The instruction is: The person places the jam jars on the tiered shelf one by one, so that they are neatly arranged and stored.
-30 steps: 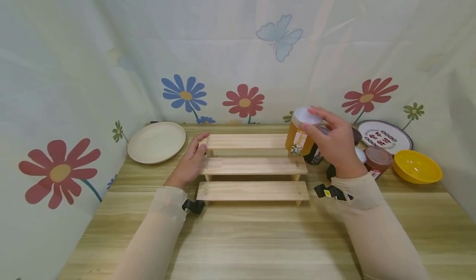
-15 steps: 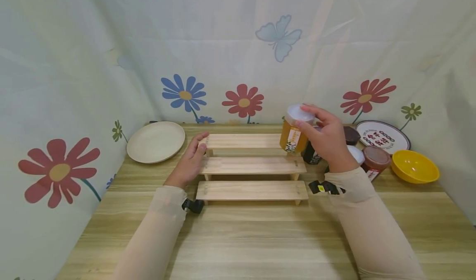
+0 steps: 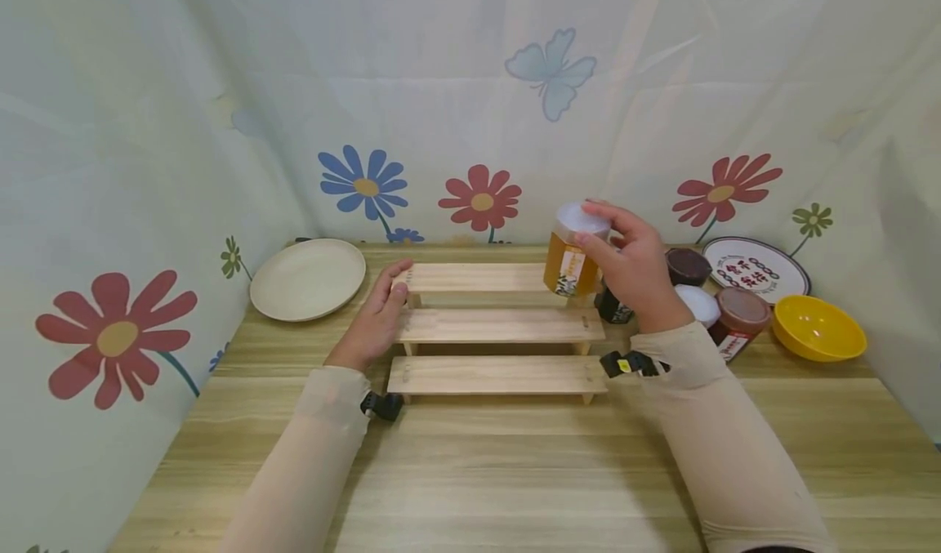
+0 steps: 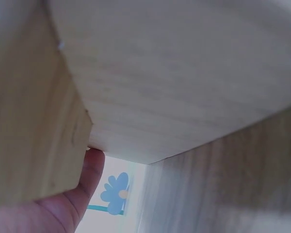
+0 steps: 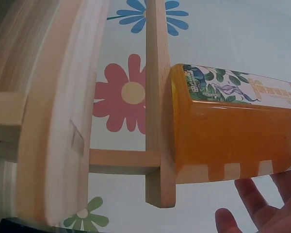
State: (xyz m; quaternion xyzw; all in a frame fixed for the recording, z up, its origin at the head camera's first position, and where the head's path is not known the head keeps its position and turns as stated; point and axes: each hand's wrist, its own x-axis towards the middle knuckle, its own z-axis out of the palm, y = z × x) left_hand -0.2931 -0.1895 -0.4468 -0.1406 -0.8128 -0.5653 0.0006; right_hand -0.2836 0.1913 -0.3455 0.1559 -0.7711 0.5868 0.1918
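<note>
Right hand [image 3: 631, 263]: thumb and fingers grasped the pale lid of the amber jar [image 3: 564, 263]. The jar appeared upright at the right end of the far step of the wooden rack [image 3: 500, 326]; contact with the step could not be judged. Left hand [image 3: 376, 312]: thumb and fingers gripped the rack's far left end. The yellow bowl [image 3: 819, 330] stood right of the brown-lidded jar [image 3: 742, 316]; the cream plate [image 3: 309, 281] lay far left.
</note>
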